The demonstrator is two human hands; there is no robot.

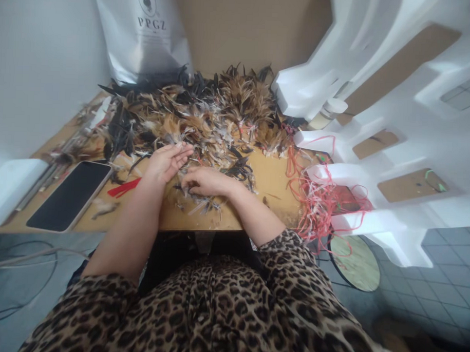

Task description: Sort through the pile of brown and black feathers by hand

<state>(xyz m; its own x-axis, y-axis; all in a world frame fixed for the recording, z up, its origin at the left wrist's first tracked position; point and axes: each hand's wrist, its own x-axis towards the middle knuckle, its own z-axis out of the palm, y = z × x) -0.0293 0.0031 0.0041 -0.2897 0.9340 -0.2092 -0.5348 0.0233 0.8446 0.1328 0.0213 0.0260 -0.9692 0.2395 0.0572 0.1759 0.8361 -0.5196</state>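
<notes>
A big heap of brown, black and white feathers (206, 113) covers the back of a small wooden table (273, 177). My left hand (168, 161) rests palm up at the heap's near edge, fingers stretched and slightly curled, touching loose feathers. My right hand (204, 181) lies just beside it, fingers curled down and pinched on a small bunch of feathers (201, 200) near the table's front edge.
A black phone (70, 193) lies at the table's left, with red scissors handles (123, 187) beside it. Tangled red strings (322, 199) hang off the right side. White foam packing (394, 125) stands at the right, a white bag (143, 34) behind the heap.
</notes>
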